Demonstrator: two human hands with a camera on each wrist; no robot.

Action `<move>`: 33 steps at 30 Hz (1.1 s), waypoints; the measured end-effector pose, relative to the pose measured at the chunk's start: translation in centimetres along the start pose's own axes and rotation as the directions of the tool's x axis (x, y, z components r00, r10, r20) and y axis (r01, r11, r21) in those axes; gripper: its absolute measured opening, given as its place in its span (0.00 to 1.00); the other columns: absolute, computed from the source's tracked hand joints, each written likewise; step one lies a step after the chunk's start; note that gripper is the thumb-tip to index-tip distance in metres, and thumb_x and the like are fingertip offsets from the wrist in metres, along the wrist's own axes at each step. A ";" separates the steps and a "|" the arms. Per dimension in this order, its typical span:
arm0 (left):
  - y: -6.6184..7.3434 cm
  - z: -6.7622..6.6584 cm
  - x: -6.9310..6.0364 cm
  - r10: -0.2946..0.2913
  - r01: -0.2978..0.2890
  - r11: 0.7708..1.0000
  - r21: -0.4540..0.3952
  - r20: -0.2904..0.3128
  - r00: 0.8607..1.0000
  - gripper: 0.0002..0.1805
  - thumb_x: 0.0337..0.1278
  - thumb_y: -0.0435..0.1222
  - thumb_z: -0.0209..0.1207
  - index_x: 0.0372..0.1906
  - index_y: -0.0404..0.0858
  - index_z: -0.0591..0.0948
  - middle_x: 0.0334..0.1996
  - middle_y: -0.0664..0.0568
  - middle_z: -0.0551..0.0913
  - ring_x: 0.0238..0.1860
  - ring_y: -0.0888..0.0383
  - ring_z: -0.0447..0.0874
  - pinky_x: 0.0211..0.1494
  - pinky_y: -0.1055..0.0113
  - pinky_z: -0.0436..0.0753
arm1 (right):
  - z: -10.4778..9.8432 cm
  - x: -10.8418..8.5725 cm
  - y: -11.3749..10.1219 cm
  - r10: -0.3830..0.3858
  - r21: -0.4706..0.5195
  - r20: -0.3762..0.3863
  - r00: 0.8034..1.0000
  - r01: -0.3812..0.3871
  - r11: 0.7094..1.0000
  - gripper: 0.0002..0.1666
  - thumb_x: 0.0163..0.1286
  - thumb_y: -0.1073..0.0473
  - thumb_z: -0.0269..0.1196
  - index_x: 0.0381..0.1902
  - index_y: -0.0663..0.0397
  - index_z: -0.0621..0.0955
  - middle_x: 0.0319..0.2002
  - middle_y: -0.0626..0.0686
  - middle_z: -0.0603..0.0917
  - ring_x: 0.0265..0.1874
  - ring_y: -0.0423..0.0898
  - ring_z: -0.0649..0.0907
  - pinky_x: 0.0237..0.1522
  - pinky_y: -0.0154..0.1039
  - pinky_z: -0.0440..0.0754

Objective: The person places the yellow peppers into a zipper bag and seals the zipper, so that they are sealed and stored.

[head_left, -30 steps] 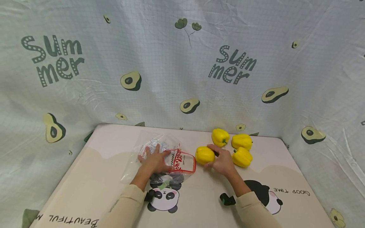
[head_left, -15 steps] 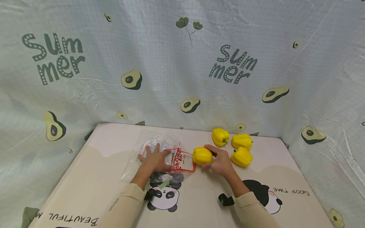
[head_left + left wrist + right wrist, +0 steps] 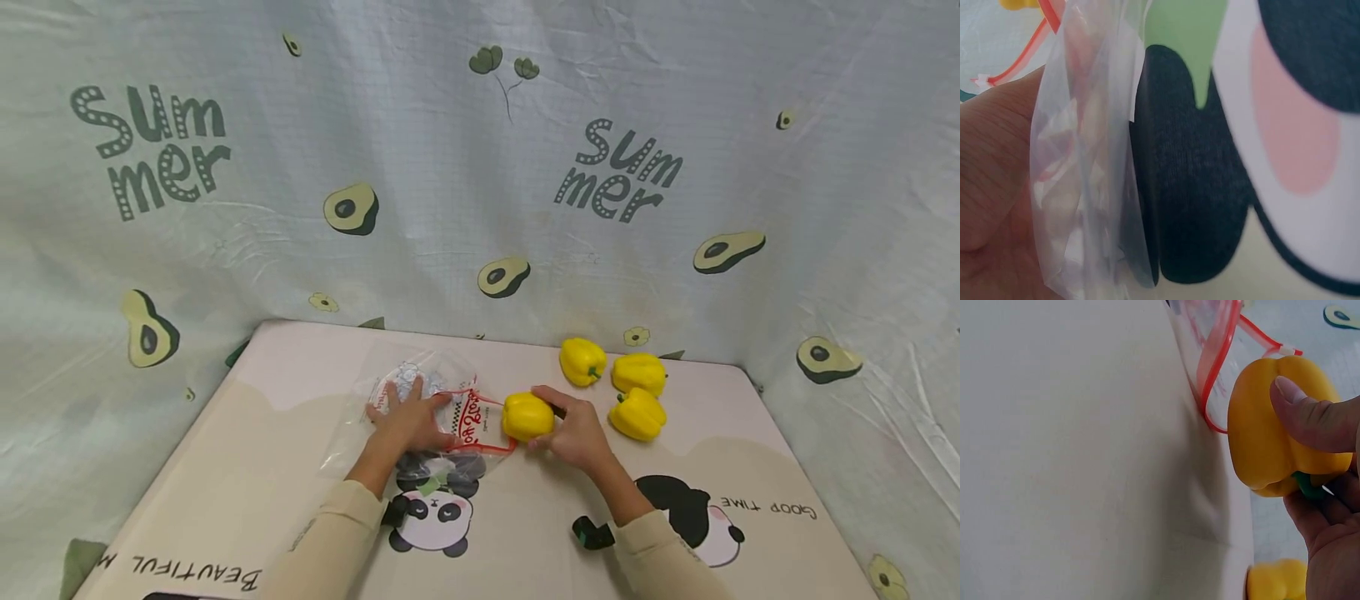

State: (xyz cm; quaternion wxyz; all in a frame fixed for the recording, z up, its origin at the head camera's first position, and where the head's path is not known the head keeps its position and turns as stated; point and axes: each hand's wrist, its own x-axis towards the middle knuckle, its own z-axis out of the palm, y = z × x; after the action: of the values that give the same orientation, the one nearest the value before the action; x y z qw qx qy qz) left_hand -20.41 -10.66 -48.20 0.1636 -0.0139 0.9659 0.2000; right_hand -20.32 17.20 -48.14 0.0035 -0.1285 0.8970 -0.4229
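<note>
A clear zip bag [image 3: 487, 425] with a red-edged opening and red lettering lies on the table, its mouth facing right. My left hand [image 3: 405, 425] rests on the bag with fingers spread; in the left wrist view, clear plastic [image 3: 1085, 156] bulges beside the hand. My right hand [image 3: 577, 429] grips a yellow bell pepper [image 3: 527, 417] between thumb and fingers, at the bag's red opening. The right wrist view has the thumb across the pepper [image 3: 1279, 425], its green stem toward the palm, and the red rim [image 3: 1216, 369] just beyond it.
Three more yellow bell peppers stand at the back right: one [image 3: 582, 362] near the back edge, one [image 3: 639, 374] beside it and one [image 3: 637, 414] in front. A printed curtain [image 3: 420, 167] rises behind the table. A dark object [image 3: 187, 596] shows at the bottom edge.
My right hand has moved the bell pepper left, from beside the bag to over its red opening. The left hand has stayed on the bag.
</note>
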 end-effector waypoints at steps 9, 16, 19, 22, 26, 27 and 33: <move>0.1 0.2 0.0 0.002 -0.002 1.000 -0.009 -0.003 1.000 0.46 0.48 0.57 0.74 0.76 0.58 0.72 0.85 0.37 0.47 0.82 0.22 0.31 0.73 0.14 0.38 | 0.7 -0.1 0.0 -0.008 0.003 0.016 1.000 0.008 1.000 0.49 0.45 0.67 0.84 0.68 0.56 0.80 0.68 0.53 0.83 0.70 0.55 0.80 0.72 0.54 0.76; 0.2 0.3 0.1 -0.002 0.002 1.000 0.003 -0.006 1.000 0.47 0.48 0.58 0.74 0.76 0.59 0.72 0.85 0.38 0.47 0.82 0.22 0.32 0.73 0.15 0.38 | 1.1 0.0 -0.3 -0.043 -0.011 0.028 0.999 0.044 0.999 0.49 0.45 0.68 0.83 0.68 0.55 0.80 0.68 0.52 0.83 0.69 0.55 0.81 0.72 0.55 0.77; 0.2 0.2 0.1 0.001 -0.001 1.000 0.003 0.001 1.000 0.47 0.47 0.58 0.74 0.76 0.59 0.71 0.85 0.38 0.47 0.82 0.22 0.32 0.73 0.15 0.38 | 1.4 0.0 -0.5 -0.045 -0.022 0.024 0.999 0.045 0.999 0.49 0.44 0.69 0.83 0.68 0.54 0.80 0.68 0.51 0.83 0.69 0.55 0.82 0.71 0.55 0.77; 0.2 0.1 0.0 0.003 -0.003 1.000 0.011 0.007 1.000 0.47 0.48 0.59 0.74 0.77 0.59 0.71 0.85 0.38 0.47 0.82 0.22 0.32 0.73 0.15 0.38 | 1.8 0.0 -0.8 -0.038 -0.010 0.034 0.999 0.038 0.999 0.49 0.44 0.70 0.83 0.68 0.54 0.80 0.68 0.51 0.83 0.69 0.55 0.81 0.72 0.55 0.77; -0.1 -0.1 0.0 0.003 -0.003 1.000 0.019 -0.001 1.000 0.46 0.49 0.58 0.73 0.77 0.59 0.71 0.85 0.38 0.47 0.82 0.21 0.32 0.72 0.14 0.38 | 2.3 0.3 -1.4 -0.040 0.001 0.068 0.997 0.040 0.999 0.49 0.45 0.69 0.83 0.69 0.54 0.80 0.69 0.52 0.82 0.71 0.56 0.80 0.73 0.56 0.75; -0.2 -0.2 -0.1 0.004 -0.004 1.000 0.019 -0.002 1.000 0.46 0.50 0.58 0.73 0.77 0.59 0.71 0.85 0.38 0.47 0.82 0.21 0.32 0.72 0.14 0.38 | 2.4 0.3 -1.5 -0.043 -0.004 0.072 0.996 0.044 0.999 0.49 0.45 0.68 0.83 0.69 0.54 0.80 0.69 0.52 0.82 0.71 0.56 0.80 0.73 0.56 0.75; 0.0 0.0 0.0 0.015 -0.015 1.000 0.011 0.002 1.000 0.46 0.48 0.58 0.74 0.76 0.58 0.72 0.85 0.37 0.48 0.82 0.21 0.33 0.72 0.14 0.38 | 2.8 0.3 -1.8 -0.035 -0.025 0.082 0.996 0.038 0.999 0.49 0.45 0.68 0.83 0.69 0.54 0.80 0.69 0.51 0.82 0.71 0.55 0.80 0.73 0.56 0.75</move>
State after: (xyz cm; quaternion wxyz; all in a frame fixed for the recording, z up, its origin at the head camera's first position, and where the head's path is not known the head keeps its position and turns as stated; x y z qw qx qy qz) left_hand -20.44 -10.69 -48.23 0.1633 -0.0053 0.9669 0.1958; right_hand -19.86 13.96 -48.55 0.0308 -0.1621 0.8991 -0.4056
